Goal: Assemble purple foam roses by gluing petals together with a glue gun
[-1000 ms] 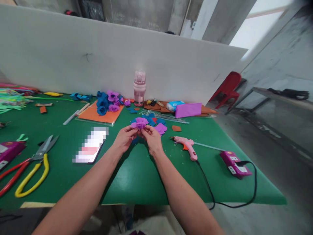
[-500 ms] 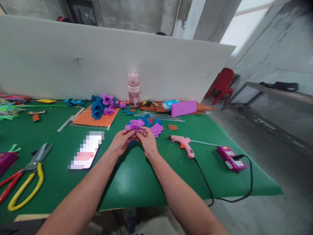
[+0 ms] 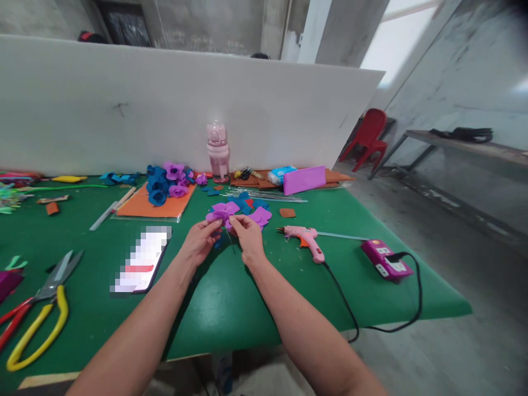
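At nine o'clock the yellow-handled shears [image 3: 39, 319] run off the frame's left edge; the phone [image 3: 140, 259] is blurred out. The left hand [image 3: 200, 242] and right hand [image 3: 248, 237] meet at centre, fingertips pinched shut on a purple foam flower [image 3: 220, 213], its lower part hidden behind the fingers. Bare green table [image 3: 223, 308] lies open toward six o'clock. At three o'clock the pink glue gun [image 3: 307, 239] lies near the table's right edge.

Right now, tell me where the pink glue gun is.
The pink glue gun lies on the green table, just right of the right hand, with the purple power strip further right.
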The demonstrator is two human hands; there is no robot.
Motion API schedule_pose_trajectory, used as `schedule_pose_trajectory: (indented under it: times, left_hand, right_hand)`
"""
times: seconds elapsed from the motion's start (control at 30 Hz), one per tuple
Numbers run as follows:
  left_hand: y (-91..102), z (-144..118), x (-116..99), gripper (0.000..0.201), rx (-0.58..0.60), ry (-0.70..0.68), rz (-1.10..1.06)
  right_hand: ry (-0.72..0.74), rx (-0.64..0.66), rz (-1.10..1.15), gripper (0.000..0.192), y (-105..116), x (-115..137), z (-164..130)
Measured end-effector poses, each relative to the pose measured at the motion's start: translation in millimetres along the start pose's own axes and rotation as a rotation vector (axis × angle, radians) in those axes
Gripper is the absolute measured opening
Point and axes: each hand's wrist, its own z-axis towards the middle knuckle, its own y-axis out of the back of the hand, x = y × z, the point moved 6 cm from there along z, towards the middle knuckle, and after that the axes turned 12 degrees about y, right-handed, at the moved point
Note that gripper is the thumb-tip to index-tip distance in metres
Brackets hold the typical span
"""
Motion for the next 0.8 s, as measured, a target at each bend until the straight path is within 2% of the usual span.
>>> schedule_pose_trajectory:
  times: [0.33,0.57,0.8]
  left_hand:
    - [-3.4,-1.2,-0.3,0.028,0.024,-0.048,0.056]
    - [-2.5,-1.9,-5.5,0.029,-0.026,-0.173,0.130]
    - [-3.0,1.1,-2.5,0.029,0.017,-0.096,0.031]
  right_hand:
    - [0.025,-0.007,-0.022,0.018,1.2,-1.2,1.0]
    - [0.097,0.017,-0.163,0.015,0.5,4.3,0.8]
    - [-0.029,-0.019,-0.066,0.018,1.9,0.5,1.9]
